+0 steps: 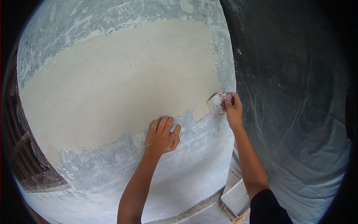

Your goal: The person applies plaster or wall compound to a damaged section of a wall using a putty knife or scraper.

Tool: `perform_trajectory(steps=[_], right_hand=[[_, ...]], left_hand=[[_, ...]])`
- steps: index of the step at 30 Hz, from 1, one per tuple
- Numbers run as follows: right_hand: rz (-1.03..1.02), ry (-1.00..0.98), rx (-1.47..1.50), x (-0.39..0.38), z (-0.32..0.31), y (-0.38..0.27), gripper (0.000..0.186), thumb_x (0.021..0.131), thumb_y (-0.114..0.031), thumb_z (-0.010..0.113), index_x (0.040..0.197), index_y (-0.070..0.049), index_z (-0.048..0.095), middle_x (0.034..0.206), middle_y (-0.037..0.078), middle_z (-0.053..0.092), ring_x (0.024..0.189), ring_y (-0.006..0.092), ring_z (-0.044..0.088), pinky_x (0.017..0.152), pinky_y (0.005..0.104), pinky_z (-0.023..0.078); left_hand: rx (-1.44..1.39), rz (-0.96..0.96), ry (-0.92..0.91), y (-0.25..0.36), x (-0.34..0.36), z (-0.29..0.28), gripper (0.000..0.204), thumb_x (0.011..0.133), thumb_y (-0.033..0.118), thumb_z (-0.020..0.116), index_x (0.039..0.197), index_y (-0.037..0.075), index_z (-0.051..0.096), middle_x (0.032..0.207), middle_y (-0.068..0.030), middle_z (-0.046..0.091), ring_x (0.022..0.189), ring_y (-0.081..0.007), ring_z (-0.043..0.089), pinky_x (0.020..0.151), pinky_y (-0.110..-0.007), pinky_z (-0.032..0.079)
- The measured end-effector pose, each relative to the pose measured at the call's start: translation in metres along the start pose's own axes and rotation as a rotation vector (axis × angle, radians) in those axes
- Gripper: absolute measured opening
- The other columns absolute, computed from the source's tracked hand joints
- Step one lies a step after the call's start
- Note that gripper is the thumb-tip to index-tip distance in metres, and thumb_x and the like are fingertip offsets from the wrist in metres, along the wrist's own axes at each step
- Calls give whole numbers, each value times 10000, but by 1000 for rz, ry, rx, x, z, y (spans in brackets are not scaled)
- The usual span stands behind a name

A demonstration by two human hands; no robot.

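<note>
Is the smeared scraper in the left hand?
No, the right hand holds the smeared scraper at the pale patch's right edge.

Pale wall (pixel 194 164), mottled grey and white above and below broad cream area, curved by lens; brown barred window (pixel 28 158) in dark frame at left edge; dark plastic sheet (pixel 291 93) along right side, streaked and flecked pale, creased and greyer lower down; grey floor (pixel 207 215) at wall's foot; light soft, faint shadows low on wall.
</note>
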State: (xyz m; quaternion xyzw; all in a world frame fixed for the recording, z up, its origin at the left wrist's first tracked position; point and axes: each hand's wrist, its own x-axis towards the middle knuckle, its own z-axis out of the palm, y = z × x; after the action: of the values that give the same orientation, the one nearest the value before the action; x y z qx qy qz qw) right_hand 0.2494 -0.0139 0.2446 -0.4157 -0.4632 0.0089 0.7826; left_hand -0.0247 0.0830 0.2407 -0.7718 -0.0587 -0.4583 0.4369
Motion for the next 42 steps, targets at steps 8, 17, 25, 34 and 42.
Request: perform_trajectory(steps=[8, 17, 25, 34, 42], right_hand=[[-244, -377, -297, 3, 9, -39, 205, 851, 55, 580, 1027, -48, 602, 922, 78, 598, 884, 197, 589, 794, 301, 473], [-465, -416, -314, 48, 39, -94, 236, 803, 63, 588, 1004, -54, 628, 947, 119, 601, 956, 278, 573, 829, 370, 463], [-536, -545, -372, 42, 47, -74, 225, 793, 59, 596, 986, -48, 641, 923, 108, 615, 919, 277, 583, 830, 377, 465], [-559, -606, -502, 54, 39, -77, 219, 838, 75, 585, 1021, -38, 627, 995, 105, 617, 985, 249, 591, 868, 351, 476], [-587, -664, -550, 48, 42, -84, 218, 823, 90, 569, 999, -34, 607, 980, 66, 609, 975, 188, 595, 854, 338, 481]], left_hand=[[-67, 4, -1, 0, -1, 0, 274, 719, 187, 620, 982, 133, 564, 1115, -120, 566, 1086, -294, 530, 898, -450, 403], [-69, 6, 13, 0, 1, -1, 282, 719, 181, 622, 989, 131, 559, 1103, -120, 570, 1078, -290, 530, 889, -446, 409], [-62, 8, 26, 1, 0, 1, 251, 724, 186, 618, 964, 130, 570, 1102, -118, 572, 1081, -286, 531, 882, -439, 409], [-61, 9, 15, 1, 0, 0, 250, 720, 184, 620, 962, 140, 574, 1102, -114, 574, 1085, -281, 531, 894, -440, 399], [-55, 17, -1, -1, 0, -1, 250, 716, 187, 621, 957, 140, 573, 1098, -113, 577, 1084, -278, 533, 893, -442, 400]])
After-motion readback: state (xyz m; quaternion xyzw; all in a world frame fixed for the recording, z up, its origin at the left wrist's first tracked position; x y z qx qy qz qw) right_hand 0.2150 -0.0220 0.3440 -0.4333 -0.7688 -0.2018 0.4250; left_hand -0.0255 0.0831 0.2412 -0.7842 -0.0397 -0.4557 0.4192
